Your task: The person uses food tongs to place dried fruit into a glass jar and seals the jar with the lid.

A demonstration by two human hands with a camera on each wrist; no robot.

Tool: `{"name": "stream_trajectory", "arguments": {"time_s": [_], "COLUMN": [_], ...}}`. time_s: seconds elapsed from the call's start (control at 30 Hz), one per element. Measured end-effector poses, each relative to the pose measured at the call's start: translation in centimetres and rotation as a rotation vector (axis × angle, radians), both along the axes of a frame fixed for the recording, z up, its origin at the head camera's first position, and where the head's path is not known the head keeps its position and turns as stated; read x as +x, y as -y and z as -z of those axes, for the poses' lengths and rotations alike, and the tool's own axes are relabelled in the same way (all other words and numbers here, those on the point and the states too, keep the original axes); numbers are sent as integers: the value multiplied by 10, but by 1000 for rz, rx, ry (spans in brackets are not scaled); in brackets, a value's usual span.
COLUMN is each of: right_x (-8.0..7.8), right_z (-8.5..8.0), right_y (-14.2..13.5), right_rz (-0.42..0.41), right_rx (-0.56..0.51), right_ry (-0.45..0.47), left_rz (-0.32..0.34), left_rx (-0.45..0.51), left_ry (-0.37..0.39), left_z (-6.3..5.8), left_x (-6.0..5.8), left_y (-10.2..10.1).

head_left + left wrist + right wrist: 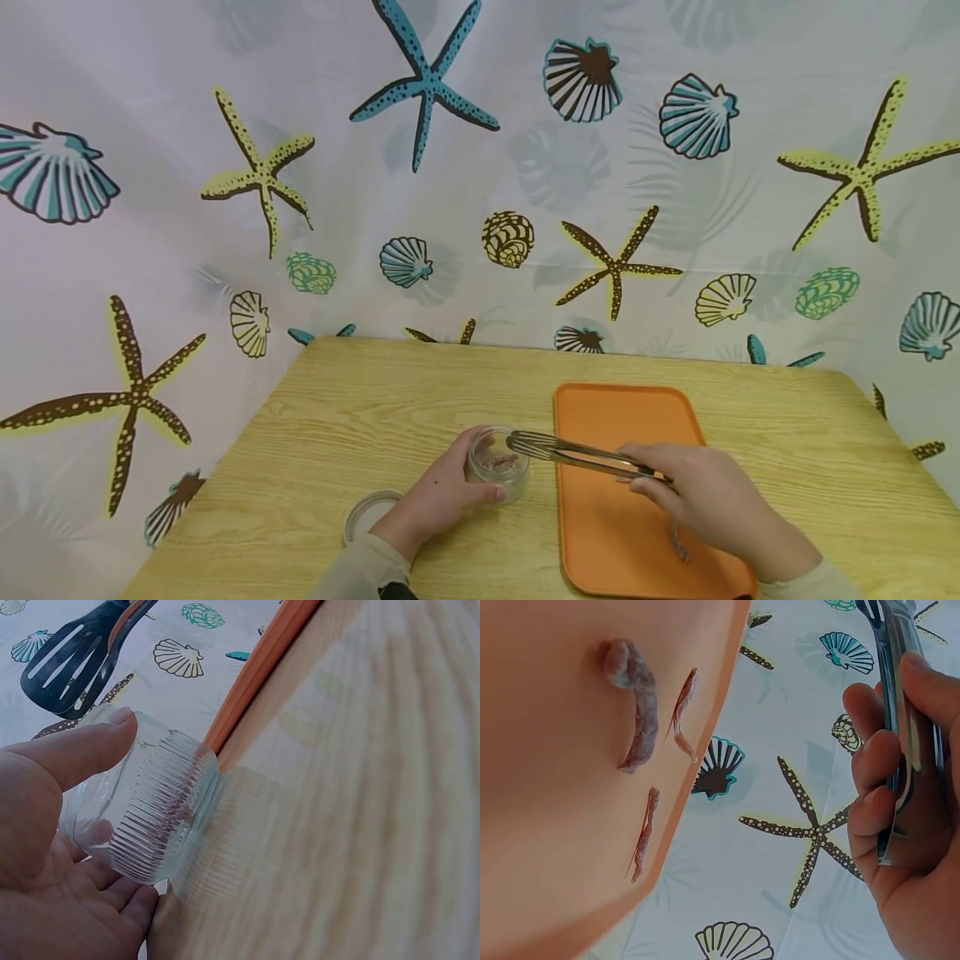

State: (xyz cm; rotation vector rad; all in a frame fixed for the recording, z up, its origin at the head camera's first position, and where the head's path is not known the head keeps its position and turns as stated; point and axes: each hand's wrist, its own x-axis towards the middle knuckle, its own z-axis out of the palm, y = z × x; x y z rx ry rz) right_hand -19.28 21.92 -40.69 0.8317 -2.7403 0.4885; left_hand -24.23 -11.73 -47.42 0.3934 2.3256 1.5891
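Note:
My left hand [446,492] grips a clear glass jar [517,483], thumb and fingers round its side; ribbed glass shows in the left wrist view. Small brownish-pink pieces lie at the jar's bottom. In my right hand [705,492] is a pair of metal tongs [573,452], held by the handles over an orange tray [600,542]. Their slotted heads [67,664] reach the jar's mouth, with nothing visible between them. A thick, curved, wrinkled brownish strip [643,720] lies on the tray, along with two thinner ones, including a strip [645,836] near the corner.
A round lid [352,521] with a pale centre lies left of the jar, partly behind the left forearm. The wood-grain table [420,383] runs back to a white cloth [465,192] printed with shells and starfish. The tray's raised rim stands just right of the jar.

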Motion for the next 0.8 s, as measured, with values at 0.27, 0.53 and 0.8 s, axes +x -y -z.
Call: {"name": "stream_trajectory", "arguments": {"time_s": [0.27,0.53,0.8], "right_x": [2,7,12], "right_z": [0,0,8], "right_y": [-1,-17,-47], "right_rz": [19,61,144], "right_rx": [-9,0,39], "right_ry": [24,54,127], "left_rz": [0,10,-8], "left_rx": [20,36,13], "left_ry": [12,10,6], "left_z": [0,2,1], "left_x": [1,-4,-1], "left_y": [1,0,1]}}
